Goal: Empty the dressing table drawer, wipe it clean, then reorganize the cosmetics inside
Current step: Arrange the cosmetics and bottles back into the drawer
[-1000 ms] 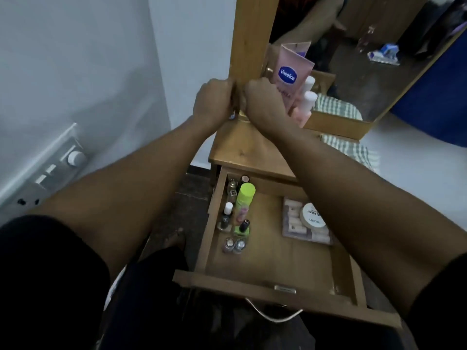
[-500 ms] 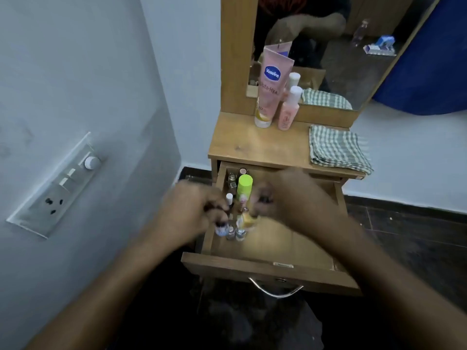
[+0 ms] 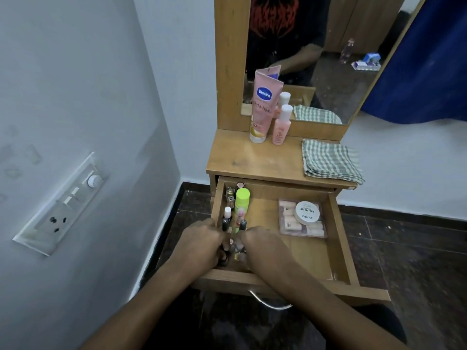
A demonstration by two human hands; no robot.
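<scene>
The wooden drawer point(image 3: 339, 238) of the dressing table is pulled open. Along its left side stand a green-capped bottle point(image 3: 242, 198), small nail polish bottles point(image 3: 226, 218) and tiny glass bottles point(image 3: 230, 194). At the right lies a clear box point(image 3: 302, 231) with a white round jar point(image 3: 307, 212) on top. Both hands are inside the drawer's front left corner, close together. My left hand point(image 3: 202, 245) is closed around a small dark bottle. My right hand point(image 3: 264, 246) pinches small bottles point(image 3: 238, 251) that show between the two hands.
On the tabletop point(image 3: 252, 157) a pink Vaseline tube point(image 3: 264, 107) and a pink bottle point(image 3: 281, 126) stand against the mirror point(image 3: 341, 59); a folded checked cloth point(image 3: 331, 161) lies at the right. A switch panel point(image 3: 63, 205) is on the left wall. The drawer's metal handle point(image 3: 267, 303) faces me.
Both hands came down from the tabletop by the mirror frame into the drawer's front left corner, carrying small bottles. The view has pulled back from the table.
</scene>
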